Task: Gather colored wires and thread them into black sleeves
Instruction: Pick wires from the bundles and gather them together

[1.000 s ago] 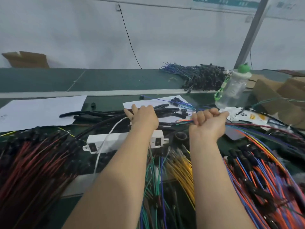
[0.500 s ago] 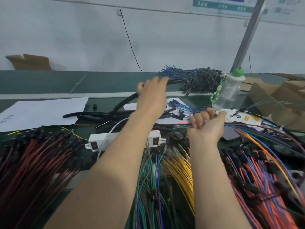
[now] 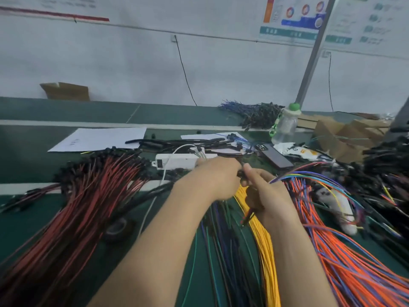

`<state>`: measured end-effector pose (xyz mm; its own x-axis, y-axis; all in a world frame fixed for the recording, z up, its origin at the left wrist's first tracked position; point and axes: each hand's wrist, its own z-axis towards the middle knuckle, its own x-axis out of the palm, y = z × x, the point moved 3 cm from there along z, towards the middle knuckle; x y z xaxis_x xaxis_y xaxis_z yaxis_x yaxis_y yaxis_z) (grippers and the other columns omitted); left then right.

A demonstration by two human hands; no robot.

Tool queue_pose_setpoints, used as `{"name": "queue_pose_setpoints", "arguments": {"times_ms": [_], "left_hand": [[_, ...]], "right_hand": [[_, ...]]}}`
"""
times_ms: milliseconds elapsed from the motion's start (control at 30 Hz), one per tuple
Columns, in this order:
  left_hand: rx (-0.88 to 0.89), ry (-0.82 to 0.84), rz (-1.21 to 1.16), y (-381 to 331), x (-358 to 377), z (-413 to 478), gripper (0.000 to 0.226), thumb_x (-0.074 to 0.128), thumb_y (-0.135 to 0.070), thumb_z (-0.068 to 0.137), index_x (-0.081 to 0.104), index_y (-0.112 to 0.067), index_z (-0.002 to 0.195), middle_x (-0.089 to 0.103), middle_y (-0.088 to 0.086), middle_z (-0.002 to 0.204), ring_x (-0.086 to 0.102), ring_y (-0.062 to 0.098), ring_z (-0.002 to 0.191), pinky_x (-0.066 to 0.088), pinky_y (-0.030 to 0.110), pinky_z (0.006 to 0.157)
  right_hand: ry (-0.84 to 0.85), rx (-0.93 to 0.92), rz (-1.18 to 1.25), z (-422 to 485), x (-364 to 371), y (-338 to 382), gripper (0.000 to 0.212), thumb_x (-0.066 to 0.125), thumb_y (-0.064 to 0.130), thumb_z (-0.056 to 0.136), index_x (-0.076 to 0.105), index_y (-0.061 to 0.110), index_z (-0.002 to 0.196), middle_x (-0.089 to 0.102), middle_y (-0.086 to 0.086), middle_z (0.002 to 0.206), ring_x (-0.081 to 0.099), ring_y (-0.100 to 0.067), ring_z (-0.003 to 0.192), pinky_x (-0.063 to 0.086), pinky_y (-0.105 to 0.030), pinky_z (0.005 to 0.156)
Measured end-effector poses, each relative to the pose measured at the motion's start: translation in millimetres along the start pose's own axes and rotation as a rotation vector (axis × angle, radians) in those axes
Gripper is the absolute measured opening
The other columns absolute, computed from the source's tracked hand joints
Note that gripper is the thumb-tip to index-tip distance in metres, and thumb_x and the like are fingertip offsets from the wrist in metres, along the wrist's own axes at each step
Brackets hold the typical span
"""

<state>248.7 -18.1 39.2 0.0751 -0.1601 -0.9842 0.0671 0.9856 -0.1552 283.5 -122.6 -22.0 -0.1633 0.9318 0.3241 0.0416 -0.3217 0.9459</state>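
Green table [image 3: 33,169] is buried in wire, with the big red wire pile [image 3: 88,207] left of the white power strip [image 3: 177,161]. Just in front of the strip, my right hand [image 3: 265,191] grips the colored wires [image 3: 296,173]. My left hand [image 3: 218,176] is curled round a black sleeve [image 3: 155,192], and the two hands are nearly touching.

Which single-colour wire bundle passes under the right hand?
The yellow bundle: it runs out from beneath the right hand toward the camera. The red bundle lies far left, the orange bundle right.
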Motion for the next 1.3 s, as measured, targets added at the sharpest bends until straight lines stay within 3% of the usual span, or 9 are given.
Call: {"name": "queue_pose_setpoints", "arguments": {"times_ms": [67, 167, 333, 433, 533, 600, 833, 1033, 1300], "left_hand": [[-0.018, -0.323, 0.019, -0.1, 4.5, -31.9, 0.028, 0.044, -0.022, 0.094, 0.057, -0.024, 0.119, 0.051, 0.004, 0.117, 0.044, 0.025, 0.113, 0.030, 0.040, 0.091], [-0.049, -0.777, -0.380, 4.2, 26.3, -83.3, 0.011, 0.053, -0.025, 0.092, 0.061, -0.019, 0.094, 0.055, -0.008, 0.091, 0.050, 0.000, 0.084, 0.038, 0.024, 0.075], [-0.367, -0.355, -1.558, 13.2, 93.0, -91.2, 0.011, 0.059, -0.026, 0.091, 0.060, -0.015, 0.096, 0.059, -0.006, 0.075, 0.051, -0.002, 0.054, 0.045, 0.016, 0.052], [-0.299, -0.345, -1.838, 18.2, 105.8, -91.4, 0.011, 0.054, -0.018, 0.093, 0.062, -0.012, 0.088, 0.065, -0.005, 0.065, 0.057, 0.001, 0.054, 0.044, 0.014, 0.053], [-0.303, -0.447, -1.910, 29.6, 111.1, -92.2, 0.018, 0.051, -0.014, 0.094, 0.064, -0.011, 0.083, 0.069, -0.005, 0.068, 0.060, 0.001, 0.057, 0.047, 0.014, 0.057], [-0.389, -0.543, -1.851, 41.8, 112.4, -92.4, 0.022, 0.049, -0.014, 0.095, 0.062, -0.015, 0.078, 0.071, -0.006, 0.074, 0.061, 0.004, 0.065, 0.045, 0.020, 0.065], [-0.437, -0.675, -1.679, 37.0, 122.2, -89.2, 0.020, 0.036, -0.012, 0.100, 0.045, -0.015, 0.081, 0.065, 0.004, 0.079, 0.066, 0.016, 0.080, 0.054, 0.021, 0.063], [-0.441, -0.747, -1.634, 23.9, 122.4, -86.4, 0.023, 0.033, -0.022, 0.102, 0.041, -0.016, 0.082, 0.064, 0.001, 0.079, 0.063, 0.002, 0.062, 0.047, 0.014, 0.057], [-0.479, -0.769, -1.745, 28.4, 119.5, -88.3, 0.030, 0.034, -0.025, 0.102, 0.049, -0.016, 0.079, 0.064, -0.003, 0.076, 0.056, 0.009, 0.066, 0.044, 0.022, 0.058]], "right_hand": [[-0.094, -0.005, 0.071, -21.8, -4.1, -6.1, 0.029, 0.057, 0.017, 0.094, 0.050, 0.008, 0.067, 0.046, -0.005, 0.056, 0.023, -0.004, 0.028, 0.016, -0.013, 0.033], [-0.268, 0.010, 0.239, -41.4, -8.6, -18.9, 0.031, 0.057, 0.019, 0.095, 0.048, 0.012, 0.066, 0.049, 0.000, 0.049, 0.023, -0.004, 0.028, 0.017, -0.013, 0.032], [-0.064, 0.144, 0.269, -61.7, 14.0, -40.7, 0.023, 0.057, 0.019, 0.094, 0.053, 0.007, 0.076, 0.048, 0.005, 0.039, 0.025, -0.002, 0.024, 0.019, -0.012, 0.029], [0.089, 0.229, 0.231, -73.5, 23.5, -61.9, 0.035, 0.054, 0.015, 0.095, 0.057, -0.015, 0.114, 0.046, 0.004, 0.041, 0.035, -0.002, 0.026, 0.024, -0.012, 0.027], [0.051, 0.203, 0.165, -72.4, 23.0, -68.1, 0.026, 0.053, 0.023, 0.096, 0.057, 0.004, 0.080, 0.036, 0.009, 0.035, 0.024, 0.000, 0.025, 0.015, -0.012, 0.027], [-0.041, 0.177, 0.299, -65.6, 17.0, -61.6, 0.037, 0.046, 0.028, 0.100, 0.038, 0.019, 0.065, 0.025, 0.010, 0.035, 0.018, -0.002, 0.026, 0.012, -0.012, 0.029], [-0.019, 0.038, 0.821, -58.0, 13.0, -55.2, 0.045, 0.028, 0.042, 0.103, 0.040, 0.017, 0.067, 0.020, 0.008, 0.038, 0.006, -0.008, 0.034, 0.013, -0.018, 0.028], [0.046, 0.138, 0.860, -74.1, 38.8, -73.5, 0.044, 0.036, 0.037, 0.101, 0.044, 0.014, 0.064, 0.022, 0.008, 0.036, 0.017, -0.004, 0.025, 0.017, -0.017, 0.025], [0.009, 0.079, 0.859, -74.6, 32.5, -67.1, 0.049, 0.029, 0.043, 0.102, 0.040, 0.016, 0.063, 0.023, 0.008, 0.038, 0.017, -0.006, 0.027, 0.015, -0.018, 0.027]]}}
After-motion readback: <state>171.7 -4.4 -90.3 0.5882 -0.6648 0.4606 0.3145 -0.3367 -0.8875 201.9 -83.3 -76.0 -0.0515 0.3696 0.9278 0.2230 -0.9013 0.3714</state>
